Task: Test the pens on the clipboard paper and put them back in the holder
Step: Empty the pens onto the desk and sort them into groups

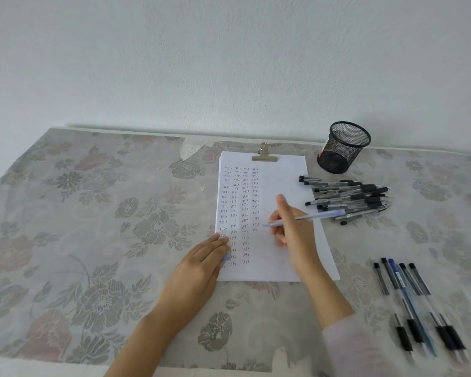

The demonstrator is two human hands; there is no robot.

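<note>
Surface (93, 213): a flowered cloth covered it; its far edge met the wall (229, 63) and its near edge ran just below the forearms.
Paper (280, 180): it lay clipped at the far end by a metal clip (264, 155), long axis running away from the person, with columns of small written words on its left half.
Room to move: the widest stretch of cloth lay left of the paper; a narrower gap lay on the right, between the 2 groups of pens.
Left hand (199, 263): its fingers (218, 242) lay straight and flat, pressing on the paper's left edge; a small blue piece showed beneath them, too blurred to identify.
Right hand (290, 235): it gripped the blue pen (321, 215) over the paper's middle, with the index finger raised straight.
Blue pen: its long axis ran left to right, tip pointing left at the written columns, back end reaching past the paper's right edge; whether the tip touched could not be told.
Holder (343, 148): the black mesh cup stood beyond the paper's far right corner, near the wall.
Pile of pens (348, 198): it lay just right of the paper, axes roughly left to right, left ends reaching the paper's edge.
Row of pens (416, 303): 5 lay side by side, well right of the paper, dark grips nearest the person.
</note>
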